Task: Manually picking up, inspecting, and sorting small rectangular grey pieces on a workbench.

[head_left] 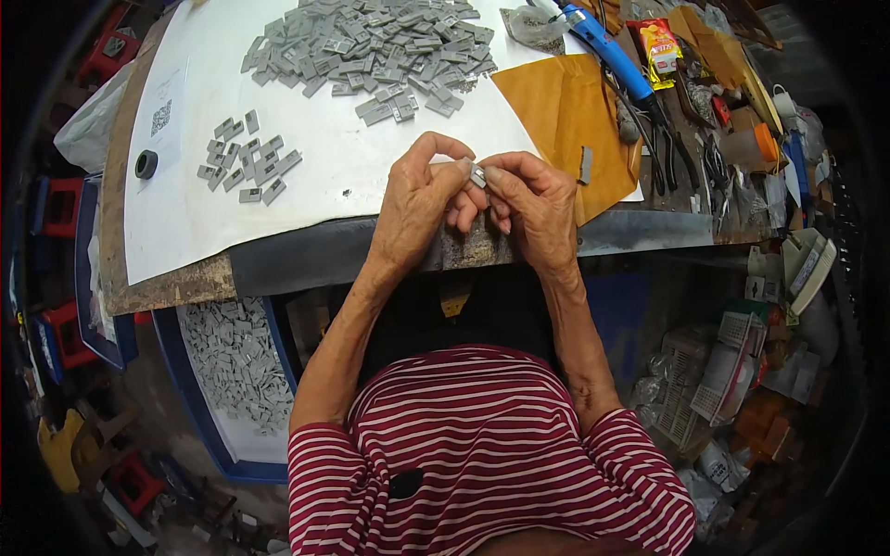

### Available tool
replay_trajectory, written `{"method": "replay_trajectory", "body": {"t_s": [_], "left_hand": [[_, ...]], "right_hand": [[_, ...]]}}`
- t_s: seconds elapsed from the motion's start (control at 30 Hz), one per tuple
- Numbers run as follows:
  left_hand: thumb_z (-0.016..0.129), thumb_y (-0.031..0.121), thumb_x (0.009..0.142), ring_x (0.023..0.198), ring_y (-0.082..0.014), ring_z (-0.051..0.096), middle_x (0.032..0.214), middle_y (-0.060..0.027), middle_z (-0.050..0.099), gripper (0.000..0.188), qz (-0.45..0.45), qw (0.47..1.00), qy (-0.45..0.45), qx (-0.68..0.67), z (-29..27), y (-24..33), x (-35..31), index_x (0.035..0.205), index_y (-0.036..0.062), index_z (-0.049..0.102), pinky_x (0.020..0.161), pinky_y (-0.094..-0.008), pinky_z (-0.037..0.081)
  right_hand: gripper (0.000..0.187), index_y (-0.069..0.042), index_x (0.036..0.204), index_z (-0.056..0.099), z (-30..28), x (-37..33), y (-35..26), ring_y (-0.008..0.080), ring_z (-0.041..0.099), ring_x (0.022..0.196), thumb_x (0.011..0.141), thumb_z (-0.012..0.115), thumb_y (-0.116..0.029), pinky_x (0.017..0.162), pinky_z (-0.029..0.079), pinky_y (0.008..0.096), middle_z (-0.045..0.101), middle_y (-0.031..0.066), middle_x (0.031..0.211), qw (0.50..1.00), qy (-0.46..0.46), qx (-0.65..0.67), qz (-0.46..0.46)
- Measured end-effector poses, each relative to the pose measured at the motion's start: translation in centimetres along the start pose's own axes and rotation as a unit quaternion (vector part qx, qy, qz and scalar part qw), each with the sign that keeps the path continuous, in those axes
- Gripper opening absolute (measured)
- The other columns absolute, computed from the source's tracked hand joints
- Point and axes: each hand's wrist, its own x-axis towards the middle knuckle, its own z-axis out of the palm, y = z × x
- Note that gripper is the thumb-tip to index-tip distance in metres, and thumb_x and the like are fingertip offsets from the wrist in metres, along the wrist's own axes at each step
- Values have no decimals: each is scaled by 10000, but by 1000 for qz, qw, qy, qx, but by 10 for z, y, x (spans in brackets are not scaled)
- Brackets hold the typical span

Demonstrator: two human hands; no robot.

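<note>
Over the table's near edge, my left hand (426, 190) and my right hand (533, 199) meet fingertip to fingertip. Between them they pinch a small grey plastic piece (478, 176), its lighter face turned up. Fingers partly cover it, so its full shape is hidden. Beyond the hands lies a large heap of like grey pieces (371, 46) on a white sheet (324, 139). A smaller scattered group of grey pieces (265, 167) lies to the left. One lone grey piece (586, 165) rests on brown paper (547, 102) just right of my right hand.
A black ring (146, 165) sits on the sheet's left side. At the right are a blue electric screwdriver (607, 51), pliers (681, 153) and a red-yellow packet (656, 51). Below the table's left edge stands a blue tray (176, 371) of grey pieces; baskets (728, 371) stand low right.
</note>
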Motion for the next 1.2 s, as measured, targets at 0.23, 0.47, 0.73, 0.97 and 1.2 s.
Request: {"method": "replay_trajectory", "body": {"t_s": [0.23,0.47,0.73,0.97,1.2], "left_hand": [[464,139,893,489,-76,516,672,-99,599,170,0,1000,13,1,1,-1,-1,984,-5,456,447,-173,370],[456,137,900,463,-60,472,644,-76,570,158,12,999,15,27,4,1,-1,983,2,451,427,-167,350],[445,141,905,460,-57,464,640,-70,565,150,18,1000,7,22,0,-2,-1,980,11,448,419,-168,342],[437,143,908,466,-59,468,638,-68,565,145,16,999,10,35,2,-2,-1,974,13,446,425,-171,344],[429,128,911,469,-58,453,629,-62,556,131,32,996,4,82,4,-2,-3,968,12,446,438,-187,352]], "right_hand": [[183,82,964,589,-1,-3,1,66,480,563,867,534,-63,472,387,180,546,42,676,999,-4,31,-7],[162,68,934,599,2,-2,0,72,492,510,847,557,-61,473,393,179,539,32,613,999,14,38,2],[130,64,902,595,3,0,1,61,484,479,836,560,-43,448,375,177,546,28,603,1000,15,4,-5],[110,60,872,592,4,1,-1,50,478,478,832,550,-33,440,364,169,552,24,605,999,21,-30,-25],[99,56,853,596,-5,6,-6,50,473,489,803,569,-25,448,372,170,563,29,624,1000,-22,-2,19]]}}
